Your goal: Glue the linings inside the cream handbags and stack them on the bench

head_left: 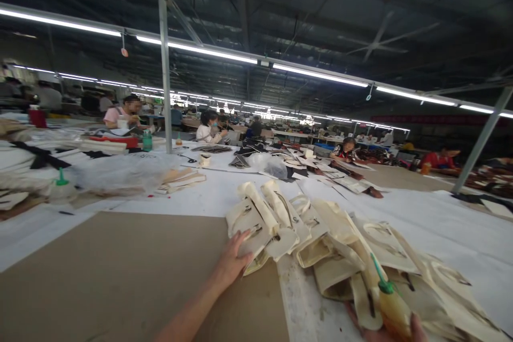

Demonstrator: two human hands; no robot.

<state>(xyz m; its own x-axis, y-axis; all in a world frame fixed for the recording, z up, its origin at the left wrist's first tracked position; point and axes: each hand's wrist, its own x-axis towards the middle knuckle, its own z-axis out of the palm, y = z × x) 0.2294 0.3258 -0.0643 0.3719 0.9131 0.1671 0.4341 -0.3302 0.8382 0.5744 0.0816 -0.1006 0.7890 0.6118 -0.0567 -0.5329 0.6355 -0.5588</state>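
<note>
A row of cream fabric bags [320, 224] with small handles lies overlapped across the table in front of me. My left hand [232, 262] reaches to the leftmost bag [250, 219], its fingertips touching that bag's near side. Thumb and fingers stand apart there. At the lower right, my right hand [417, 330] is wrapped round a squeeze bottle [393, 310] with a green nozzle and amber contents. The bottle tilts in front of the bags, and the frame's lower edge cuts off much of that hand.
A brown board [120, 272] covers the near left of the white table [200, 187]. Beyond are a clear plastic bag [120, 171], another green-capped bottle [62, 187] and cut pieces [182, 179]. Metal posts [165, 75] rise from the table. Several people work farther back.
</note>
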